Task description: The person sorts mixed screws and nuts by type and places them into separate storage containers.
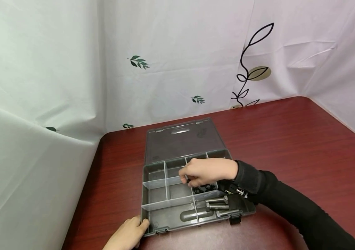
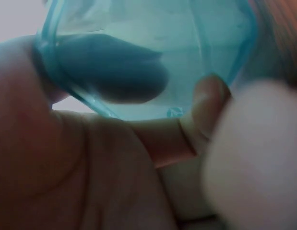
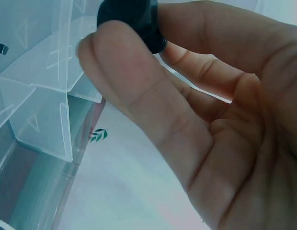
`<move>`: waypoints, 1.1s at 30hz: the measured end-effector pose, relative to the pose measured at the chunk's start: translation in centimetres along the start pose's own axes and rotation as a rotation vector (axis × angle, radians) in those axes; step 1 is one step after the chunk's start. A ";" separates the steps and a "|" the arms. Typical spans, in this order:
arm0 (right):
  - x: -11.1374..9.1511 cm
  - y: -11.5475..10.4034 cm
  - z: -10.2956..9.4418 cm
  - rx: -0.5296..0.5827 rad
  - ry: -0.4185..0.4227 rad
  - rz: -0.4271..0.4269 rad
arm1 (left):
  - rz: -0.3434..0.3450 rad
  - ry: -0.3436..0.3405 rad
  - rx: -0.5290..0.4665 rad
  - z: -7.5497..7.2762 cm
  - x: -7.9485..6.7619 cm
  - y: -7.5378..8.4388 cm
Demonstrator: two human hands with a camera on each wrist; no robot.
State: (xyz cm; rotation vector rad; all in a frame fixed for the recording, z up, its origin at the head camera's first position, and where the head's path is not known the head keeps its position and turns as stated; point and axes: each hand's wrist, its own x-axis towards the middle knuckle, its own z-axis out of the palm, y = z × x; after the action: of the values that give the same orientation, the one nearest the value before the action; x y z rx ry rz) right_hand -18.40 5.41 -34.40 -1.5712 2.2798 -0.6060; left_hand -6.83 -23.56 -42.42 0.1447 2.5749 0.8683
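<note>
A grey translucent compartment box (image 1: 165, 215) lies on the table with its lid (image 1: 183, 139) folded back. At its near left corner my left hand (image 1: 129, 232) grips the wall, the thumb over the edge; the left wrist view shows the fingers about the clear plastic corner (image 2: 138, 57). My right hand (image 1: 204, 172) is above the middle compartments, pinching a small black round part (image 3: 134, 19) between thumb and fingers. Its exact kind cannot be told. More black parts (image 1: 203, 188) lie in the compartment below this hand.
Several hex bolts (image 1: 217, 205) lie in the front right compartment. Thin clear dividers (image 1: 166, 187) stand between compartments. A latch (image 1: 235, 218) hangs at the front edge. The dark red table (image 1: 290, 146) extends right; white patterned curtain (image 1: 171, 69) hangs behind and at the sides.
</note>
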 end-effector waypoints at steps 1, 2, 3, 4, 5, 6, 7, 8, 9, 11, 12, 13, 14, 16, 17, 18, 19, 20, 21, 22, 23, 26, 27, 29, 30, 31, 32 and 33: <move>0.2 0.0 0.0 -0.005 0.002 -0.011 | -0.001 -0.004 -0.002 0.0 0.0 0.0; 0.3 0.0 0.1 -0.008 0.003 -0.023 | -0.003 -0.008 -0.003 -0.1 0.0 0.0; 0.5 0.0 0.1 -0.015 0.005 -0.033 | -0.004 -0.011 -0.006 -0.1 0.0 0.0; 0.6 -0.1 0.1 -0.019 0.009 -0.045 | -0.007 -0.013 -0.008 -0.1 0.0 0.0; 0.8 -0.1 0.1 -0.025 0.012 -0.055 | -0.009 -0.014 -0.011 -0.1 0.0 0.0; 0.9 -0.1 0.1 -0.031 0.013 -0.064 | -0.011 -0.015 -0.010 -0.1 0.0 0.0; 1.1 -0.2 0.0 -0.034 0.018 -0.077 | -0.012 -0.013 -0.009 -0.1 0.0 0.0; 1.2 -0.3 0.0 -0.037 0.022 -0.087 | -0.012 -0.010 -0.007 -0.1 0.0 0.0; 1.4 -0.3 0.0 -0.042 0.027 -0.095 | -0.012 -0.008 -0.007 -0.1 0.0 0.0; 1.6 -0.4 -0.1 -0.047 0.034 -0.112 | -0.013 -0.004 -0.004 -0.1 0.0 0.0; 1.6 -0.5 -0.1 -0.046 0.038 -0.117 | -0.012 0.000 -0.001 -0.1 0.0 0.0; 1.7 -0.5 -0.2 -0.047 0.043 -0.122 | -0.011 0.003 0.000 -0.1 0.0 0.1; 1.7 -0.6 -0.2 -0.049 0.046 -0.122 | -0.012 0.005 -0.001 -0.1 0.0 0.1; 1.8 -0.7 -0.3 -0.046 0.049 -0.118 | -0.010 0.010 0.000 -0.1 0.0 0.2; 1.9 -0.7 -0.3 -0.045 0.049 -0.114 | -0.010 0.012 -0.001 -0.1 0.0 0.2; 1.9 -0.8 -0.3 -0.045 0.050 -0.112 | -0.009 0.015 0.001 -0.1 0.0 0.2; 1.9 -0.8 -0.2 -0.045 0.051 -0.112 | -0.008 0.014 0.001 -0.1 0.0 0.2; 1.9 -0.8 -0.2 -0.045 0.052 -0.112 | -0.009 0.013 -0.001 -0.1 0.0 0.2; 2.0 -0.8 -0.2 -0.043 0.053 -0.112 | -0.009 0.012 -0.001 -0.1 0.0 0.2; 2.0 -0.8 -0.2 -0.046 0.055 -0.114 | -0.010 0.010 -0.002 -0.1 0.0 0.2; 2.0 -0.8 -0.1 -0.049 0.058 -0.110 | -0.011 0.008 -0.004 -0.1 0.0 0.2; 1.8 -0.7 -0.1 -0.084 0.068 -0.073 | -0.011 0.006 -0.006 -0.1 -0.1 0.1; 1.7 -0.6 -0.1 -0.105 0.068 -0.057 | -0.010 0.007 -0.007 -0.1 -0.1 0.1; 1.4 -0.4 -0.1 -0.142 0.066 -0.024 | -0.006 0.007 -0.006 0.0 -0.1 0.2; 1.2 -0.4 -0.1 -0.161 0.064 -0.013 | -0.005 0.008 -0.005 0.0 -0.1 0.2; 1.0 -0.3 -0.1 -0.176 0.062 -0.004 | -0.005 0.007 -0.004 0.0 -0.1 0.2; 0.9 -0.3 -0.1 -0.186 0.060 0.002 | -0.006 0.006 -0.004 0.0 -0.1 0.2; 0.8 -0.3 -0.2 -0.187 0.060 0.006 | -0.007 0.005 -0.003 -0.1 -0.1 0.3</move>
State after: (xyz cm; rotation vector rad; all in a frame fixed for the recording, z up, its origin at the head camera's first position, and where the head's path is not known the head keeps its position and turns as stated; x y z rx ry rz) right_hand -18.53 4.64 -34.13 -1.6494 2.4468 -0.4553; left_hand -6.80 -23.41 -42.20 0.1333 2.5772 0.8708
